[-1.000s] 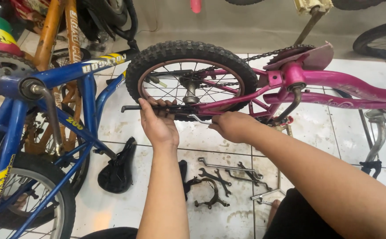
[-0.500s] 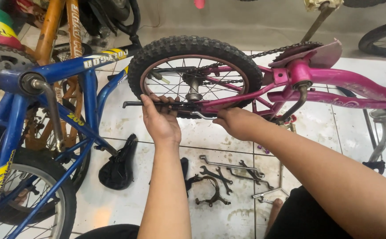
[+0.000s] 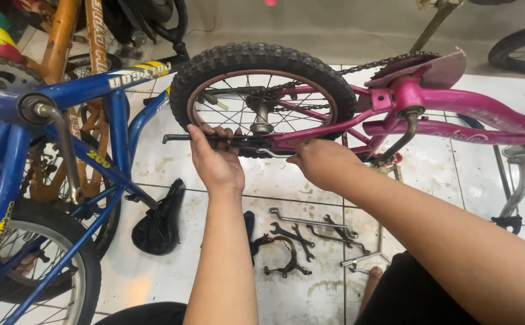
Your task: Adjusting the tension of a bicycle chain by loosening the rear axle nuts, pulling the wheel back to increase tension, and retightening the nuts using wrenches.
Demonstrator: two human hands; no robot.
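At the far left stands a blue bicycle frame (image 3: pixel 64 108), its front tyre (image 3: pixel 30 265) low in the corner and an orange frame (image 3: pixel 73 36) behind it. On the white tiled floor (image 3: pixel 166 162) just right of the blue frame lies a black saddle (image 3: pixel 157 219).

The left hand (image 3: pixel 214 162) comes up the middle of the view. Its fingers (image 3: pixel 217 133) are curled closed over a thin black rod (image 3: pixel 181 138) that runs level below the small rear wheel (image 3: pixel 262 96) of an upturned pink bicycle (image 3: pixel 455 108); the rod's free end sticks out to the left of the hand. The knuckles sit just beneath the knobbly tyre, touching or nearly touching it.

Right of that, the right hand (image 3: pixel 322 162) is bent inward with its fingers folded shut by the pink chainstay near the wheel hub; a slim silvery tool end (image 3: pixel 271 153) shows at its fingertips, though what exactly is pinched I cannot tell. The two hands are near each other, with a small gap between.

Below them on the floor lie several spanners (image 3: pixel 310 225) and a black brake caliper (image 3: pixel 286 259). Further right, the pink frame carries its chain (image 3: pixel 364 63) and chain guard (image 3: pixel 437 69), and a chrome handlebar (image 3: pixel 518 186) hangs towards the tiles.
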